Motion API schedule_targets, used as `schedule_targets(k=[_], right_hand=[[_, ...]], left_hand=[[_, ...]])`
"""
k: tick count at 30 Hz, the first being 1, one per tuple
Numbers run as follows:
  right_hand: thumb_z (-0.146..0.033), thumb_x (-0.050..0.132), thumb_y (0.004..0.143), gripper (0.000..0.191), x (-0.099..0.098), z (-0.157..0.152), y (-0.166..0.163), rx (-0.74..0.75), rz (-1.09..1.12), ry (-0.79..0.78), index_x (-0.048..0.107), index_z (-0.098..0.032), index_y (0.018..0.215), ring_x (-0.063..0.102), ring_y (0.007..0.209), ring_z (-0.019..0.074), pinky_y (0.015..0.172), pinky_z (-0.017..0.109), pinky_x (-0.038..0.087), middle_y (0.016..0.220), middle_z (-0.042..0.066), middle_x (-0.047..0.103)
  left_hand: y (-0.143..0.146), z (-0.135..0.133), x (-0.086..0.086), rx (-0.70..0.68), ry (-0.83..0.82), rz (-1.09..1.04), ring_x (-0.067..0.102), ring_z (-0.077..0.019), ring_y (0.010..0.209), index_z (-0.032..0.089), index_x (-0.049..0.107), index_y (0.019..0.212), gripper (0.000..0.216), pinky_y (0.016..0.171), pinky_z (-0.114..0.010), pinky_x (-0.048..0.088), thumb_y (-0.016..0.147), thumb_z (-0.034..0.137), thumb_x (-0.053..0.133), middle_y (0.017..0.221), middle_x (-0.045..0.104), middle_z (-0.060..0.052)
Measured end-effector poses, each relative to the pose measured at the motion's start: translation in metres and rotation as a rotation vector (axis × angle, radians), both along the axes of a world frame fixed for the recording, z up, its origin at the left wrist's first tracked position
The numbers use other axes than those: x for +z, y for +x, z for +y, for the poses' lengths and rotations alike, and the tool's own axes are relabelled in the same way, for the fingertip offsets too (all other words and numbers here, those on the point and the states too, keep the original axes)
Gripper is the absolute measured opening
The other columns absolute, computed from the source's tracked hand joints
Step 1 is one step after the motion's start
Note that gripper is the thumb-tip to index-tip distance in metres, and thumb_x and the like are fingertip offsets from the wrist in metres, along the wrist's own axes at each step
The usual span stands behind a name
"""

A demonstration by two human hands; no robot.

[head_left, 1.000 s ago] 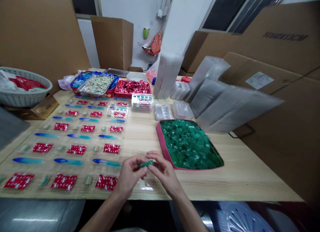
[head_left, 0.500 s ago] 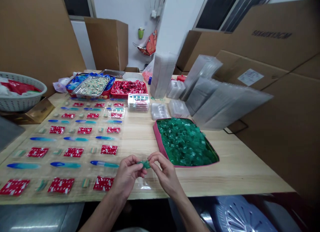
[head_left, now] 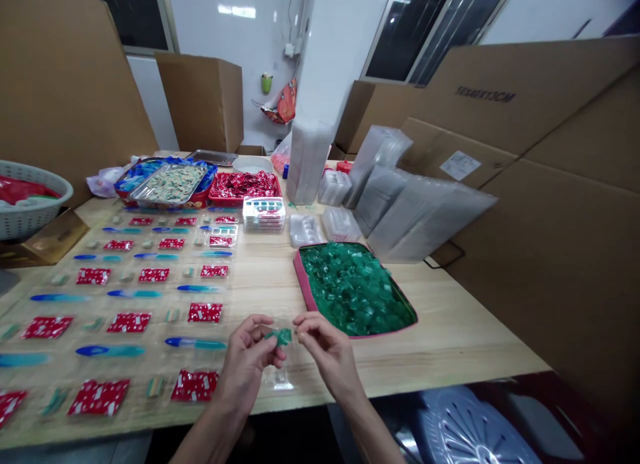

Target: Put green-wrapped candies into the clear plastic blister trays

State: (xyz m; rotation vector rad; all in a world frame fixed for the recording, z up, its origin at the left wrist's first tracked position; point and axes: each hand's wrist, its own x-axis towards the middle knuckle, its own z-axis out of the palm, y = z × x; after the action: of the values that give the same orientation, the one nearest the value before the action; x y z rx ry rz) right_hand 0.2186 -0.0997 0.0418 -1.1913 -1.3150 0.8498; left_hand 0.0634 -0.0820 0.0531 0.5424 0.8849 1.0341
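Observation:
My left hand (head_left: 247, 361) and my right hand (head_left: 325, 351) meet over the near edge of the wooden table (head_left: 450, 337), both pinching a small green wrapped packet (head_left: 281, 336) between their fingertips. Just below them lies a clear plastic tray (head_left: 280, 377). A pink tray heaped with green packets (head_left: 353, 287) stands just right of my hands. To the left, rows of clear trays holding red packets (head_left: 205, 312) and blue sticks (head_left: 195, 343) cover the table.
At the back stand a red tray of red packets (head_left: 244, 184), a metal tray (head_left: 167, 183), a stack of filled trays (head_left: 264, 214) and piles of clear plastic trays (head_left: 420, 211). A white basket (head_left: 30, 204) is far left. Cardboard boxes (head_left: 550, 204) wall the right side; a plastic stool (head_left: 475, 431) is below.
Both hands stay together on the green packet, working it slightly between the fingertips. The camera has swung right and tilted, so everything shifts left in the picture.

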Motion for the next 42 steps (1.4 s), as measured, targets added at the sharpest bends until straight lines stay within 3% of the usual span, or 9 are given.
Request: schedule_targets(k=[2, 6, 11, 18, 25, 33, 42], right_hand=[[-0.018, 0.059, 0.084, 0.009, 0.001, -0.006, -0.006, -0.004, -0.101, 0.102, 0.063, -0.02, 0.076, 0.061, 0.087, 0.0198, 0.076, 0.031, 0.047, 0.089, 0.006, 0.065], [-0.006, 0.055, 0.083, 0.021, 0.001, -0.014, -0.011, 0.018, -0.329, 0.327, 0.064, -0.023, 0.09, 0.062, 0.085, 0.02, 0.075, 0.036, 0.049, 0.089, 0.007, 0.068], [0.0, 0.049, 0.082, 0.03, -0.004, -0.018, -0.008, 0.008, -0.477, 0.432, 0.06, -0.022, 0.098, 0.063, 0.086, 0.0205, 0.074, 0.037, 0.052, 0.093, 0.009, 0.068], [0.001, 0.048, 0.081, 0.028, -0.011, -0.024, 0.0, -0.055, -0.591, 0.481, 0.057, -0.02, 0.098, 0.063, 0.087, 0.0208, 0.075, 0.037, 0.053, 0.093, 0.011, 0.067], [-0.001, 0.047, 0.08, 0.023, -0.001, -0.022, 0.025, -0.034, -0.63, 0.49, 0.058, -0.02, 0.088, 0.064, 0.081, 0.0193, 0.071, 0.034, 0.054, 0.086, 0.009, 0.067], [0.001, 0.047, 0.078, 0.023, 0.008, -0.019, 0.06, -0.072, -0.725, 0.508, 0.055, -0.02, 0.085, 0.061, 0.077, 0.0191, 0.065, 0.033, 0.053, 0.08, 0.009, 0.064], [-0.002, 0.047, 0.079, 0.021, 0.011, -0.005, 0.077, -0.082, -0.708, 0.497, 0.054, -0.021, 0.078, 0.061, 0.074, 0.0179, 0.063, 0.031, 0.052, 0.077, 0.007, 0.064]], left_hand=[[0.003, -0.001, 0.0, 0.0, -0.006, -0.02, 0.059, -0.0117, 0.05, 0.016, 0.06, 0.09, 0.037, 0.046, -0.021, 0.041, 0.057, 0.021, 0.078, 0.062, 0.063, 0.003], [0.01, -0.002, -0.002, 0.01, -0.039, -0.053, 0.058, -0.0098, 0.051, 0.013, 0.062, 0.078, 0.031, 0.048, -0.02, 0.042, 0.055, 0.025, 0.081, 0.062, 0.063, 0.001], [0.016, -0.002, -0.003, -0.013, -0.053, -0.027, 0.056, -0.0093, 0.048, 0.013, 0.062, 0.072, 0.03, 0.047, -0.019, 0.04, 0.05, 0.02, 0.081, 0.057, 0.062, 0.001], [0.027, -0.002, 0.001, -0.064, 0.024, 0.089, 0.053, -0.0098, 0.043, 0.014, 0.059, 0.071, 0.024, 0.041, -0.018, 0.039, 0.052, 0.017, 0.073, 0.05, 0.06, 0.002], [0.046, 0.008, 0.012, -0.251, 0.105, 0.223, 0.045, -0.0085, 0.033, 0.016, 0.055, 0.065, 0.017, 0.032, -0.017, 0.035, 0.05, 0.012, 0.063, 0.041, 0.054, 0.005], [0.075, 0.021, 0.016, -0.434, 0.099, 0.193, 0.043, -0.0085, 0.029, 0.017, 0.054, 0.065, 0.019, 0.028, -0.016, 0.031, 0.047, 0.011, 0.054, 0.04, 0.052, 0.007], [0.082, 0.039, 0.015, -0.579, 0.057, 0.128, 0.042, -0.0071, 0.028, 0.016, 0.055, 0.066, 0.021, 0.028, -0.015, 0.028, 0.047, 0.009, 0.054, 0.039, 0.051, 0.006]])
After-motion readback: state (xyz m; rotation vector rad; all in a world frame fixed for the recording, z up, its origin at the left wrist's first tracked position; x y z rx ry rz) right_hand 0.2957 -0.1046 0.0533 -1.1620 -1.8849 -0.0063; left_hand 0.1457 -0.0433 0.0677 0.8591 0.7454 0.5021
